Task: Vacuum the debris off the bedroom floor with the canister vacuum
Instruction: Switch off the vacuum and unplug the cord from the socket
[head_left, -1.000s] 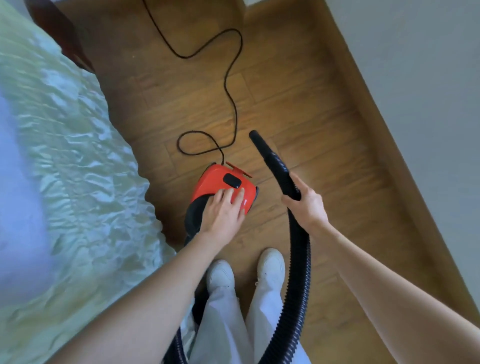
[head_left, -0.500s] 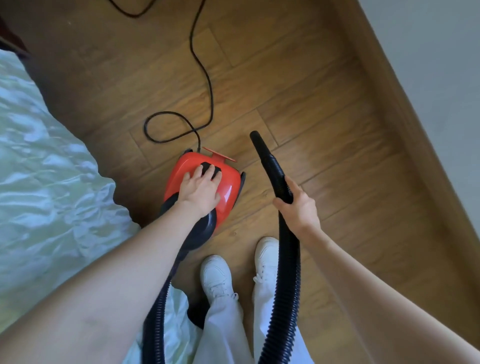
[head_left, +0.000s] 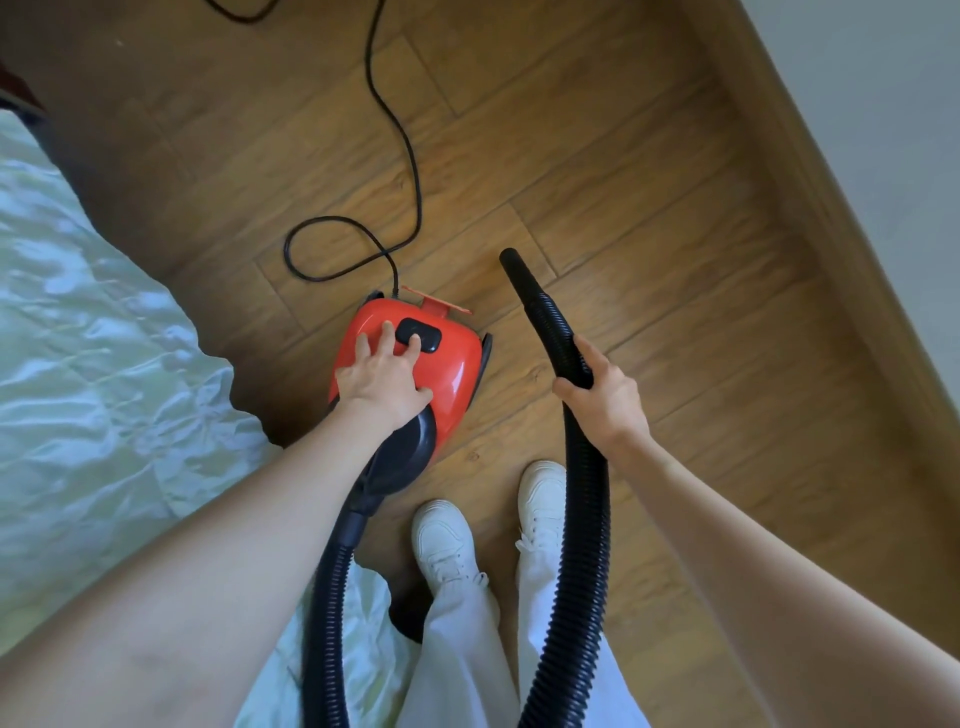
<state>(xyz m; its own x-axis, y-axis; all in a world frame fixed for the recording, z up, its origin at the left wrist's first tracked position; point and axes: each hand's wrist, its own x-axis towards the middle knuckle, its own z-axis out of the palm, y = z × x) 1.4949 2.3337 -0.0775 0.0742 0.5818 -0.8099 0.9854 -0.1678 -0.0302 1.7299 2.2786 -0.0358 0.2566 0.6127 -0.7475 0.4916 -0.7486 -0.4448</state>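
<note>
The hose (head_left: 582, 467) is gripped by the right hand (head_left: 605, 397), nozzle aimed toward upper left; the canister vacuum (head_left: 447, 364) is pressed by the left hand's (head_left: 384, 376) spread fingers.

I'm seeing a glossy red plastic vacuum body (head_left: 457, 364) with a matt black button (head_left: 423, 332). The ribbed black hose (head_left: 587, 519) looks plastic, the floor (head_left: 649, 234) grained wood with a soft sheen. Bedspread (head_left: 93, 364): crinkled, shiny cloth.

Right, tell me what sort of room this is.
Most likely a bedroom: a bed with a pale green rumpled bedspread fills the left side, beside a narrow strip of wood plank floor that runs along a plain wall with a wooden skirting board.
</note>
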